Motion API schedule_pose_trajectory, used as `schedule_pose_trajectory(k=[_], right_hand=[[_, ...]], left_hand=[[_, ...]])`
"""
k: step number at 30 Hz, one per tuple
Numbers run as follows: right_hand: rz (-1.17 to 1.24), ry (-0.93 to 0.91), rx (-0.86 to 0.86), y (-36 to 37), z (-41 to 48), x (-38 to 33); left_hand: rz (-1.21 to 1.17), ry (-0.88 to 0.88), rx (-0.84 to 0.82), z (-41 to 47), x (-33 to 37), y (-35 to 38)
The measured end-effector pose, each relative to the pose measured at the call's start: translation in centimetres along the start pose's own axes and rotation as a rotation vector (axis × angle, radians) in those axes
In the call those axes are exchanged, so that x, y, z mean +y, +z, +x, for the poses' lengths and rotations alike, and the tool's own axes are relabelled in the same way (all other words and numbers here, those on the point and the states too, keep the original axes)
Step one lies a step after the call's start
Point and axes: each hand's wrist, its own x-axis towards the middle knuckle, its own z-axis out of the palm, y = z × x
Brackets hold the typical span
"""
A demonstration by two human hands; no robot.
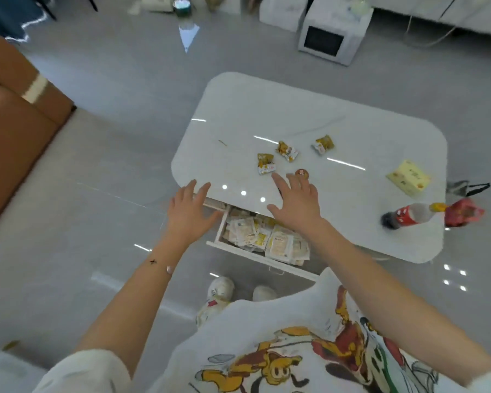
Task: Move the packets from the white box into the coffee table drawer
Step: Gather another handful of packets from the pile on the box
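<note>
We see packets (267,239) piled in open drawer (221,226), under palm of our right hand (295,202). Three loose packets (287,151) on coffee table (338,114), nearest just beyond its fingertips. Both hands spread wide, holding nothing; left hand (189,214) at table edge. Cola bottle (411,215), yellow box (408,178) well right.

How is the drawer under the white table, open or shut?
Open. The drawer is pulled out from under the coffee table towards the person, and the packets lying inside it show from above.
</note>
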Motion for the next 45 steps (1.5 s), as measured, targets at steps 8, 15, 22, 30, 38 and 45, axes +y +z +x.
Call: schedule_pose_trajectory(k=[8,15,22,30,38,45], right_hand=[[-0.159,-0.402,0.061,-4.9,-0.3,-16.5],[-0.24,-0.695,0.013,-2.5,-1.1,-35.4],[-0.273,-0.897,0.014,1.0,-3.6,-53.4],[-0.307,-1.112,-0.064,6.2,-6.9,-68.7],[-0.375,-1.326,-0.189,10.9,-6.3,-81.5],[-0.468,-1.495,-0.328,13.9,-3.9,-93.1]], left_hand=[[0.033,-0.288,0.133,-10.3,-10.7,-6.5],[-0.047,-0.589,0.244,-18.5,-23.6,-10.6],[-0.028,-0.803,0.306,-28.0,-37.4,-13.6],[-0.127,-1.076,0.349,-36.6,-46.9,-13.3],[-0.237,-1.338,0.382,-40.5,-55.4,-12.0],[-0.323,-1.542,0.396,-39.0,-62.8,-13.4]])
